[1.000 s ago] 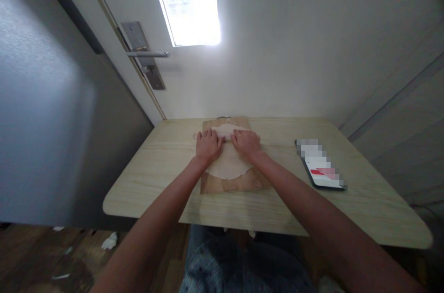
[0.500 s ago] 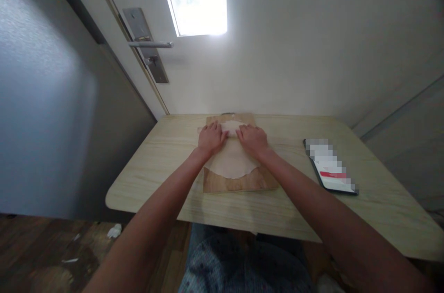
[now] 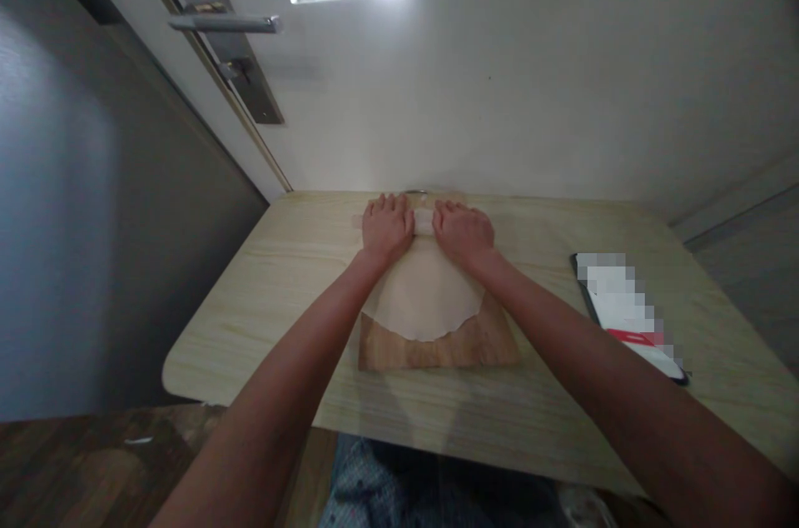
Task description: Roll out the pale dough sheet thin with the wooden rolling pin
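Note:
A thin, pale sheet of rolled-out dough (image 3: 428, 295) lies on a brown wooden cutting board (image 3: 437, 355). Across its far part sits a pale rolling pin (image 3: 424, 221), much of it hidden under my hands. My left hand (image 3: 387, 226) is curled over the left side of the pin, whose tip pokes out beyond it. On the right side, my right hand (image 3: 464, 230) grips the pin with bent fingers. A short stretch of the pin shows between my thumbs. Beneath my hands, the far edge of the dough is mostly hidden.
The light wooden table (image 3: 262, 295) stands against a pale door with a metal handle (image 3: 225, 24). To the right of the board lies a phone (image 3: 624, 316) with its screen lit. The table's rounded left corner and front edge border the floor.
My hands and the pin have moved away from me, towards the far end of the board. The head view has tilted down and come closer, so everything appears shifted.

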`<state>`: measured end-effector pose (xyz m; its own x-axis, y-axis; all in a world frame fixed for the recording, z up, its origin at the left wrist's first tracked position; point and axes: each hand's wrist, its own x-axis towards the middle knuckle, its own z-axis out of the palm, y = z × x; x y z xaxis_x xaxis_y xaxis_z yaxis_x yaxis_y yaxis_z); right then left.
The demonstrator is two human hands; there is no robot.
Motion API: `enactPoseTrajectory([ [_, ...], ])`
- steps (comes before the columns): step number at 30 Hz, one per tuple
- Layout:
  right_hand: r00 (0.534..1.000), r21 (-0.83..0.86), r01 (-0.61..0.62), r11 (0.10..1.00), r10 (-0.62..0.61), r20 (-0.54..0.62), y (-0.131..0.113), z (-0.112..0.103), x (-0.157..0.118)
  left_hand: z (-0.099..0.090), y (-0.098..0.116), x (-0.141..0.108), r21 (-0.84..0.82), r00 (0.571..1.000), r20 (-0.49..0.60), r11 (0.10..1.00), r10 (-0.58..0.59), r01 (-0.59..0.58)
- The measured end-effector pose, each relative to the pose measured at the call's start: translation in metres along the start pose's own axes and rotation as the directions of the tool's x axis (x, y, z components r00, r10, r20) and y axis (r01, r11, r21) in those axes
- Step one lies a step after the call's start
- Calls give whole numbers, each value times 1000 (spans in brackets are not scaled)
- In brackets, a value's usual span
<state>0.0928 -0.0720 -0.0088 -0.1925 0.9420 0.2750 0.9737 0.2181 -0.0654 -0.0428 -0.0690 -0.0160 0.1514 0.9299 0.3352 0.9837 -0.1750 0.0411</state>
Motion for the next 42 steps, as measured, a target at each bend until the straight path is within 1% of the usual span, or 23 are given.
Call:
enactPoseTrajectory([
  [2,1000,-2,0,1000,0,0,1,1,8,4,1,6,5,999,-30,999,-31,32],
  [3,1000,-3,2,1000,-2,5,2,1,12,6,1,10,7,999,-28,999,-38,38],
  [7,999,-14,17,1000,-17,47,6,2,27,9,1,25,15,998,26,998,-53,53],
  [10,998,-18,25,1000,-24,59,9,3,39,11,0,38,27,994,65,995,-93,91],
  [13,998,-3,10,1000,-10,64,13,7,53,16,-1,51,29,986,93,991,-136,133],
  [17,995,39,-22,999,18,103,18,14,69,19,-1,66,22,979,109,985,-174,172],
  [23,995,70,-56,996,50,91,21,20,79,21,-1,76,26,975,110,981,-195,193],
  [28,994,99,-69,993,60,91,19,15,71,20,0,70,28,975,113,981,-193,191],
  [33,994,69,-80,994,75,81,12,9,53,14,2,51,50,980,110,985,-168,163],
  [35,994,53,-93,994,89,64,8,8,44,13,4,41,52,983,83,986,-163,159],
  [39,995,36,-96,995,96,-20,0,9,25,10,8,22,50,987,-10,986,-158,158],
  [42,997,16,-67,998,67,-49,-5,8,12,7,10,9,50,987,-50,986,-154,156],
])
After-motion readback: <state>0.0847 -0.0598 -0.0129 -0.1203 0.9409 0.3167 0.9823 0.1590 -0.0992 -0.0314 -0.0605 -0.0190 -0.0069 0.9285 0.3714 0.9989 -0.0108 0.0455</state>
